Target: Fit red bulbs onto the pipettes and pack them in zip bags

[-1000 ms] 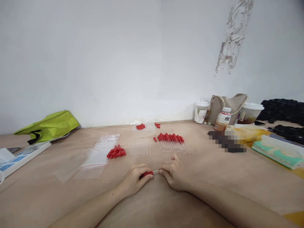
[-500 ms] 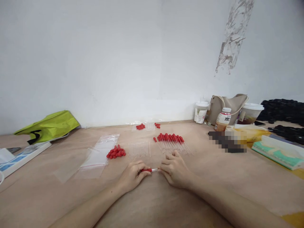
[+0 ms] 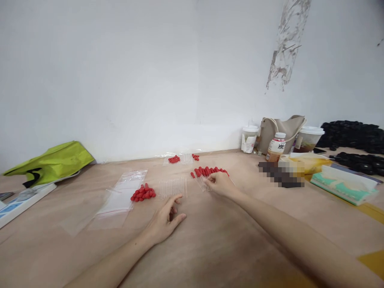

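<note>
My right hand (image 3: 221, 185) is at the row of glass droppers with red rubber bulbs (image 3: 205, 171), its thumb and fingers pinched on a dropper's tube among the others. The hand covers part of the row. My left hand (image 3: 164, 221) rests on the table with fingers apart and nothing in it. Just beyond its fingertips lie clear glass tubes (image 3: 172, 188) side by side. A pile of loose red rubber bulbs (image 3: 143, 193) sits to their left.
Clear zip bags (image 3: 120, 196) lie left of the bulbs. Farther back are more red bulbs (image 3: 174, 159) on plastic. A green bag (image 3: 54, 162) and power strip (image 3: 27, 203) are at left; a bottle (image 3: 276, 148), cups, a grey bag (image 3: 282, 130) and tissues (image 3: 343, 187) at right.
The dropper held between both hands has left that spot. My right hand has moved forward to the dropper row. My left hand has let go and opened. The view has shifted slightly.
</note>
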The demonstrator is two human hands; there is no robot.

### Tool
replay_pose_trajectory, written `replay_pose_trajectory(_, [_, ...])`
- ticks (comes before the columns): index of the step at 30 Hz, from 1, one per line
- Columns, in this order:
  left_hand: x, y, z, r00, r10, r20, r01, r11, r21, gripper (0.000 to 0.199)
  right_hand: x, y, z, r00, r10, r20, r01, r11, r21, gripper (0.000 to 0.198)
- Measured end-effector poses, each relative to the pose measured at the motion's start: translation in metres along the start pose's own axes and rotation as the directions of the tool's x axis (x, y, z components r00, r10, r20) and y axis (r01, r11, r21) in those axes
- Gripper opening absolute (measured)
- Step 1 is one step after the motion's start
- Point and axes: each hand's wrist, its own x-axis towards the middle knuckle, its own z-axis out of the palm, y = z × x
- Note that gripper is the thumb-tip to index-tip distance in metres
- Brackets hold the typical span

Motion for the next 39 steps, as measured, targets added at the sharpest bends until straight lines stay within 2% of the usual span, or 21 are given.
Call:
replay_pose_trajectory(2, [-0.001, 0.000, -0.002, 0.999, 0.031, 0.019, -0.032, 0.999, 0.016, 0.037, 0.014, -0.001, 0.009, 0.991, 0.123, -0.050, -0.124, 0.992, -0.019, 0.031])
replay_pose_trajectory(4, [-0.002, 0.001, -0.003, 0.998, 0.051, 0.032, -0.052, 0.998, 0.031, 0.033, 0.023, -0.006, 0.020, 0.980, 0.182, -0.075, -0.188, 0.979, -0.077, 0.033])
replay_pose_trajectory(9, [-0.004, 0.001, -0.006, 0.998, 0.043, 0.034, -0.045, 0.997, 0.064, 0.027, 0.031, -0.020, 0.042, 0.965, 0.256, -0.061, -0.263, 0.941, -0.214, 0.031])
replay_pose_trajectory(16, [-0.002, 0.002, -0.006, 0.997, 0.036, 0.072, -0.041, 0.997, 0.071, 0.021, 0.035, -0.024, 0.050, 0.944, 0.329, -0.040, -0.328, 0.915, -0.236, 0.034])
replay_pose_trajectory(23, [-0.001, 0.002, -0.006, 0.997, 0.031, 0.076, -0.037, 0.997, 0.075, 0.018, 0.034, -0.021, 0.050, 0.949, 0.312, -0.042, -0.313, 0.919, -0.240, 0.042])
replay_pose_trajectory(28, [-0.001, 0.002, -0.007, 0.996, 0.040, 0.081, -0.046, 0.997, 0.070, 0.017, 0.032, -0.033, 0.051, 0.983, 0.158, -0.089, -0.175, 0.960, -0.220, 0.041])
replay_pose_trajectory(33, [-0.001, 0.002, -0.004, 0.995, 0.059, 0.081, -0.066, 0.994, 0.090, 0.014, 0.036, -0.054, 0.057, 0.980, 0.196, 0.032, -0.182, 0.952, -0.247, 0.032])
replay_pose_trajectory(36, [0.003, 0.000, -0.009, 0.998, 0.055, 0.001, -0.055, 0.986, 0.160, 0.013, 0.040, -0.060, 0.059, 0.971, 0.225, 0.084, -0.194, 0.941, -0.277, 0.028])
replay_pose_trajectory(39, [0.014, -0.008, -0.027, 0.976, 0.072, -0.207, 0.011, 0.927, 0.375, 0.020, 0.043, -0.061, 0.061, 0.967, 0.223, 0.123, -0.177, 0.936, -0.303, 0.022])
